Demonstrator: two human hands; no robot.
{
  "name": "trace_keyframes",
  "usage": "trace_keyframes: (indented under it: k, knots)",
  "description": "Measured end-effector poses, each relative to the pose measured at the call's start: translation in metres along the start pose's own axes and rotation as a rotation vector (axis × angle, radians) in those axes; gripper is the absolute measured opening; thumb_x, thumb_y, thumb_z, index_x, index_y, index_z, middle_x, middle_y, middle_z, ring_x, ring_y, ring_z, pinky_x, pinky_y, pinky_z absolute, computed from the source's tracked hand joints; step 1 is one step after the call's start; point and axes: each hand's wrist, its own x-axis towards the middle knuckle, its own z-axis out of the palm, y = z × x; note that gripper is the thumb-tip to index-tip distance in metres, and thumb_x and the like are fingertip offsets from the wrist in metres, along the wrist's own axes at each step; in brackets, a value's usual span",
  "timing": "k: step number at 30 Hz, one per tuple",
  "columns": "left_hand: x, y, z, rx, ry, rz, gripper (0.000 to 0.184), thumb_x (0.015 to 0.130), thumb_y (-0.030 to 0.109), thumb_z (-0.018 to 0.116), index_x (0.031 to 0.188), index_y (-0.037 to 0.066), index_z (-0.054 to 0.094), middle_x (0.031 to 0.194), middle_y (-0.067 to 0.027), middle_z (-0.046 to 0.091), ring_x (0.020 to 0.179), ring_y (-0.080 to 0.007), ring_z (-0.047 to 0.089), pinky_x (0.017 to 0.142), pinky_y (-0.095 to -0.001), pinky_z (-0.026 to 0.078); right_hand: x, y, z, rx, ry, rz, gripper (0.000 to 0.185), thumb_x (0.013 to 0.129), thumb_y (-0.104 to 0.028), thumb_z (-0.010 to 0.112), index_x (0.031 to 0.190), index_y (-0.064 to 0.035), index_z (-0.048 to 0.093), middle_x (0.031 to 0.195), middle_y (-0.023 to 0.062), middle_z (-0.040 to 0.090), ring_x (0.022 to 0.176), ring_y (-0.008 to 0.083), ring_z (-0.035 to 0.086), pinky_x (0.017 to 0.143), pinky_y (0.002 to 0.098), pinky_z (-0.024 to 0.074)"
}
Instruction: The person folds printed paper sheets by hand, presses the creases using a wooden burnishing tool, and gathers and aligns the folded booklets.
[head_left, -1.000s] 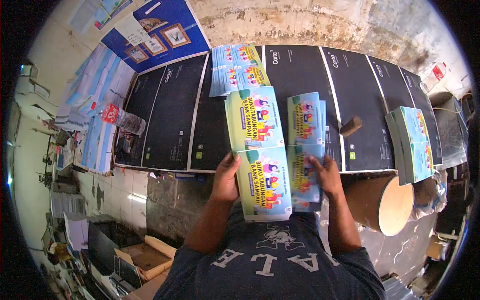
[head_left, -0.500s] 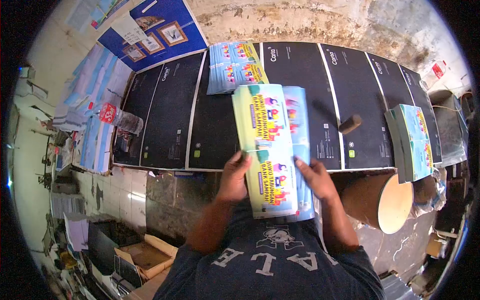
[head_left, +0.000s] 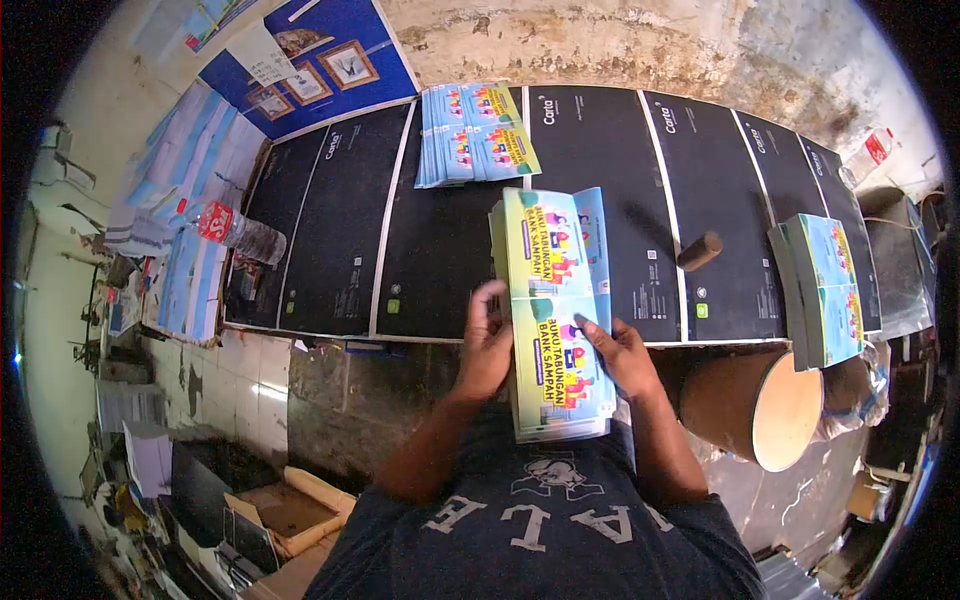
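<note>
A stack of printed booklet covers (head_left: 555,320), with yellow-and-blue artwork and the words "Buku Tabungan Bank Sampah", is held upright-lengthwise in front of my shirt. My right hand (head_left: 625,360) grips its right edge, thumb on the top sheet and fingers out of sight beneath. Along the left edge, my left hand (head_left: 485,348) cups the stack, its fingers partly hidden by the sheets. Uneven sheet edges show at the stack's top and bottom. Beyond it, a fanned pile of similar covers (head_left: 475,135) lies at the table's far edge.
Black "Carta" boards (head_left: 440,250) cover the table. On the right stand a dark cylindrical object (head_left: 699,251) and a thick stack of covers (head_left: 825,285). A plastic bottle (head_left: 232,232) lies left. Below the table are a round drum (head_left: 785,410) and an open cardboard box (head_left: 295,510).
The two offset parts of the stack have come closer together into a narrower bundle. My left thumb has slid off the top sheet to the left edge, and the stack sits slightly lower.
</note>
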Motion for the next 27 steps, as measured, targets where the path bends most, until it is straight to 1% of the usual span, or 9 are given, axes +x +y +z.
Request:
trace_keyframes:
  k: [2,5,6,10,17,19,21,23,27]
  knots:
    - [0.000,-0.008,-0.003,-0.062,0.023,-0.114,0.030,0.103,0.015,0.052,0.129,0.002,0.056,0.106,-0.0110,0.068,0.094,-0.0110,0.064,0.084,-0.0273,0.050,0.000,0.003,0.004,0.039,-0.011,0.016,0.039,0.096,-0.029,0.068,0.115,0.0042,0.065,0.104,0.0094,0.072,0.089,0.0130,0.066,0.080,0.0273,0.0527]
    - [-0.006,0.014,0.000,-0.361,-0.082,-0.376,0.029,0.103,0.018,0.052,0.123,0.000,0.061,0.105,-0.0088,0.069,0.093,-0.0102,0.063,0.085,-0.0271,0.050,-0.004,0.006,0.008,0.051,0.017,-0.009,0.040,0.096,-0.030,0.068,0.116,0.0046,0.064,0.104,0.0097,0.072,0.088,0.0133,0.066,0.079,0.0273,0.0529]
    - [-0.007,0.021,0.000,-0.092,-0.023,-0.388,0.031,0.101,0.021,0.057,0.121,-0.001,0.063,0.102,-0.0075,0.070,0.090,-0.0100,0.064,0.082,-0.0266,0.051,-0.002,0.007,0.007,0.009,0.004,0.004,0.042,0.095,-0.030,0.068,0.117,0.0048,0.063,0.104,0.0101,0.072,0.088,0.0135,0.066,0.080,0.0274,0.0531]
    - [-0.010,0.010,0.003,0.146,-0.046,-0.107,0.028,0.100,0.023,0.062,0.111,-0.002,0.068,0.095,-0.0039,0.071,0.083,-0.0075,0.063,0.072,-0.0242,0.052,-0.011,-0.011,0.018,-0.056,-0.019,-0.017,0.046,0.094,-0.032,0.071,0.118,0.0061,0.062,0.105,0.0115,0.071,0.088,0.0137,0.066,0.080,0.0275,0.0533]
    - [-0.012,0.023,-0.032,-0.061,0.086,-0.220,0.028,0.097,0.026,0.065,0.105,0.000,0.070,0.095,-0.0048,0.071,0.084,-0.0110,0.065,0.077,-0.0281,0.052,-0.001,-0.011,-0.020,-0.130,0.197,0.063,0.033,0.094,-0.022,0.070,0.112,0.0053,0.066,0.103,0.0121,0.072,0.091,0.0158,0.066,0.083,0.0306,0.0521]
    - [-0.014,0.039,-0.032,-0.104,0.111,-0.168,0.025,0.096,0.022,0.066,0.107,0.000,0.070,0.098,-0.0040,0.071,0.085,-0.0108,0.065,0.077,-0.0280,0.052,-0.001,-0.010,-0.038,-0.179,0.201,-0.134,0.032,0.094,-0.022,0.069,0.112,0.0042,0.067,0.101,0.0116,0.072,0.091,0.0165,0.066,0.084,0.0315,0.0518]
    - [-0.010,0.037,-0.029,-0.046,0.077,-0.141,0.024,0.096,0.020,0.066,0.109,0.000,0.070,0.097,-0.0036,0.071,0.085,-0.0105,0.065,0.077,-0.0278,0.052,0.002,-0.005,-0.036,-0.205,0.181,-0.161,0.037,0.092,-0.025,0.072,0.113,0.0052,0.066,0.102,0.0114,0.072,0.093,0.0167,0.066,0.086,0.0323,0.0518]
    - [-0.007,0.027,-0.021,0.010,0.036,-0.110,0.024,0.095,0.018,0.067,0.110,0.000,0.070,0.096,-0.0032,0.071,0.084,-0.0102,0.065,0.078,-0.0276,0.052,-0.008,-0.018,-0.004,-0.108,0.101,0.026,0.043,0.091,-0.028,0.074,0.115,0.0068,0.064,0.106,0.0114,0.071,0.095,0.0168,0.066,0.087,0.0319,0.0519]
    - [-0.006,0.017,-0.008,0.162,0.035,-0.034,0.023,0.094,0.016,0.068,0.110,0.000,0.070,0.092,-0.0025,0.072,0.083,-0.0097,0.065,0.076,-0.0268,0.052,-0.008,-0.018,0.017,-0.103,-0.018,-0.003,0.053,0.089,-0.030,0.076,0.120,0.0095,0.058,0.107,0.0163,0.070,0.097,0.0173,0.066,0.085,0.0326,0.0537]
